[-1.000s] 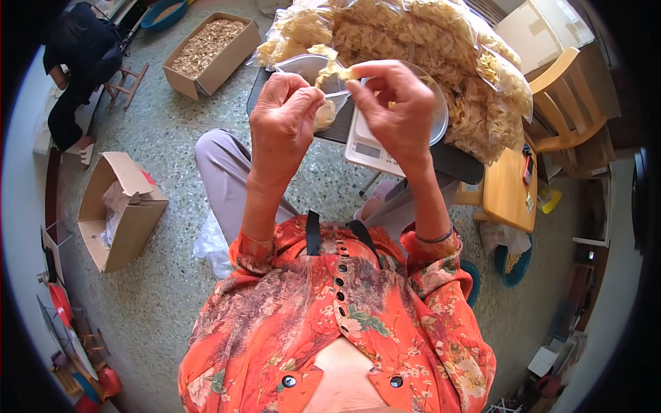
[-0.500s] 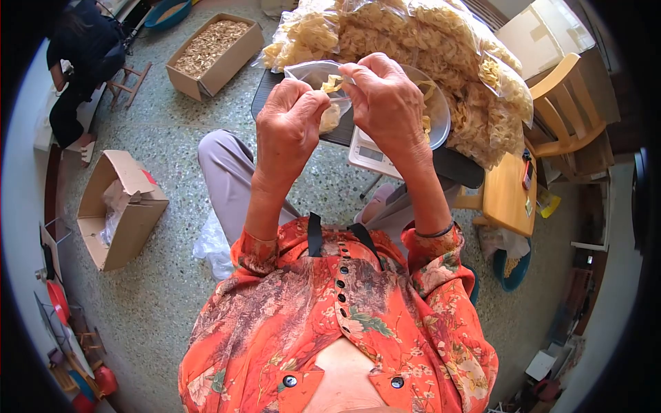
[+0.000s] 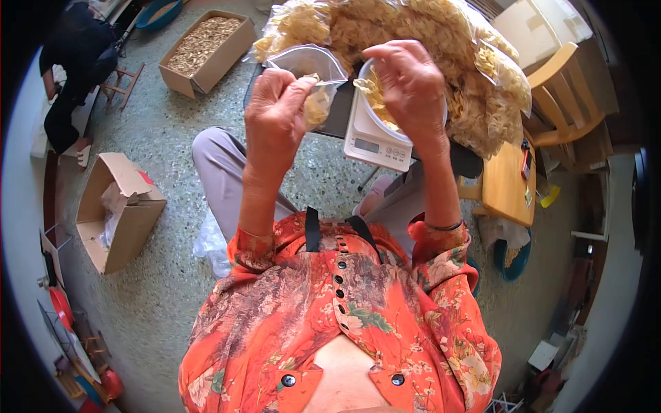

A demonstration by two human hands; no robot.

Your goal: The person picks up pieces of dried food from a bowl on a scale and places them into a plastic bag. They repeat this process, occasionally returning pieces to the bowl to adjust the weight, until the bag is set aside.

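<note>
My left hand [image 3: 277, 113] grips the edge of a clear plastic bag [image 3: 313, 60], whose mouth is open; pale yellow dried pieces lie in its lower part. My right hand [image 3: 413, 86] is over a round translucent bowl [image 3: 442, 113], its fingers bent. A yellow piece [image 3: 368, 85] shows by these fingers, but whether they hold it I cannot tell. The bowl, with more yellow pieces inside, rests on a white digital scale [image 3: 379, 149] on a dark table [image 3: 337, 125].
Large bags of yellow dried pieces [image 3: 482, 113] are heaped behind the bowl. A wooden chair [image 3: 568, 103] stands at right. Cardboard boxes [image 3: 213, 76] [image 3: 134, 230] sit on the floor at left. A person in dark clothes [image 3: 79, 55] is at upper left.
My right hand has moved away from the bag and my left hand, rightward to the bowl. The bag's mouth and the scale are now less covered.
</note>
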